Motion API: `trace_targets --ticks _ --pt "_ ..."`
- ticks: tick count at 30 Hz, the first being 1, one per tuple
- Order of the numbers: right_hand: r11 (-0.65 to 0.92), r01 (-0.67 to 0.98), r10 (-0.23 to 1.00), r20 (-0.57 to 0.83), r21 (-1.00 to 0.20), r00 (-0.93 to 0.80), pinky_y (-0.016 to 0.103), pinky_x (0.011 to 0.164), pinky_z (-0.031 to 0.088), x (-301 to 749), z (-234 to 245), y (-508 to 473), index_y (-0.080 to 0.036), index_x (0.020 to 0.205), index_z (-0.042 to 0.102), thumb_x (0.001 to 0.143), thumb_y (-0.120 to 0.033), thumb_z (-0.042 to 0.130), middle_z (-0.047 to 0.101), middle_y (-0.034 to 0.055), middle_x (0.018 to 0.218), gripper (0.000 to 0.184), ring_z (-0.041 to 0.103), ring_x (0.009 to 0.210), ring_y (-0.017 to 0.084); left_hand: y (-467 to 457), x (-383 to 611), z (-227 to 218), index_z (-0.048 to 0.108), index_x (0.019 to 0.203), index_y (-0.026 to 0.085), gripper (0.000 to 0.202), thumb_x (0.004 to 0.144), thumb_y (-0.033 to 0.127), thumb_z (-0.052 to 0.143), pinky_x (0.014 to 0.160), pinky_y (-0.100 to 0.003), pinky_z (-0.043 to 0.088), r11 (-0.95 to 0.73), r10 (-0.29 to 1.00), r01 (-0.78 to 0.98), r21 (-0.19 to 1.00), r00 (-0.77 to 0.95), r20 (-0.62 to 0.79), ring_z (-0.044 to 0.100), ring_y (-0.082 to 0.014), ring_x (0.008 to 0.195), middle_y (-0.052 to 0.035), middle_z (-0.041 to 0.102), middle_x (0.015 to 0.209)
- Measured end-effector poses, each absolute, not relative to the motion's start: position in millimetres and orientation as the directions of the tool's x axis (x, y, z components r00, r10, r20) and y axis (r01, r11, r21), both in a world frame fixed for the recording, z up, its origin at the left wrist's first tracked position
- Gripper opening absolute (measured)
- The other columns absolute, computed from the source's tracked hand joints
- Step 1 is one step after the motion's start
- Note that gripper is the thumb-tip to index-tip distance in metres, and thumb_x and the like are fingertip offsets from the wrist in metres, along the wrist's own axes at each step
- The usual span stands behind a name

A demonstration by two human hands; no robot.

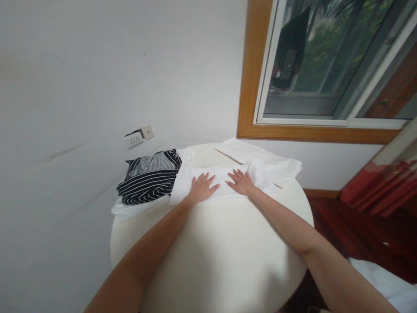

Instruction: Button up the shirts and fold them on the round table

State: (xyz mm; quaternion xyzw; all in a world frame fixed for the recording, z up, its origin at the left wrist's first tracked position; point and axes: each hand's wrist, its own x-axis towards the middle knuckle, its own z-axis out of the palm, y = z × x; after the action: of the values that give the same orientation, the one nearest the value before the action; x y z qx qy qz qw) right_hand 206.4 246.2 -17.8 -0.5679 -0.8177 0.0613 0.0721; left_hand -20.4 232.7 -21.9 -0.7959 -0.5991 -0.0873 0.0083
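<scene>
A white garment [221,178] lies across the far part of a round white table [228,243], with part of it spread out toward the right. Flat on its left half rests my left hand [201,188], fingers spread. My right hand [241,182] presses on the cloth a little farther right, its fingers also apart. Neither hand grips anything. To the left sits a folded pile of black-and-white striped clothing [150,178] with some white cloth beneath it, touching or close to the garment's left end.
The wall behind the table carries a power socket [134,140]. A wood-framed window [312,130] is at the upper right. Red curtains [384,187] hang at the right, over a dark red floor [365,234]. White fabric [384,278] shows at the lower right.
</scene>
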Motion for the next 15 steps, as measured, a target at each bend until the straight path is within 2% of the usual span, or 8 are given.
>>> trace_targets --ticks 6,15 --pt "0.331 0.926 0.943 0.038 -0.182 -0.330 0.053 0.113 0.004 205.0 -17.7 247.4 -0.029 0.148 0.029 0.088 -0.073 0.015 0.016 0.0054 0.157 0.075 0.010 0.144 0.028 233.5 -18.4 -21.7 0.037 0.144 0.032 0.071 0.086 0.070 0.023 0.110 -0.062 0.015 -0.256 0.962 0.961 0.106 0.242 0.127 0.022 -0.0338 0.141 -0.0082 0.028 0.154" --pt "0.331 0.926 0.943 0.034 -0.182 -0.330 0.052 0.113 0.003 204.9 -17.6 247.6 -0.028 0.148 0.029 0.088 -0.072 0.015 0.016 0.0055 0.157 0.075 0.009 0.144 0.027 233.5 -19.2 -22.6 0.038 0.143 0.031 0.070 0.086 0.069 0.025 0.110 -0.062 0.015 -0.264 0.959 0.957 0.116 0.248 0.138 0.023 -0.0336 0.141 -0.0085 0.028 0.153"
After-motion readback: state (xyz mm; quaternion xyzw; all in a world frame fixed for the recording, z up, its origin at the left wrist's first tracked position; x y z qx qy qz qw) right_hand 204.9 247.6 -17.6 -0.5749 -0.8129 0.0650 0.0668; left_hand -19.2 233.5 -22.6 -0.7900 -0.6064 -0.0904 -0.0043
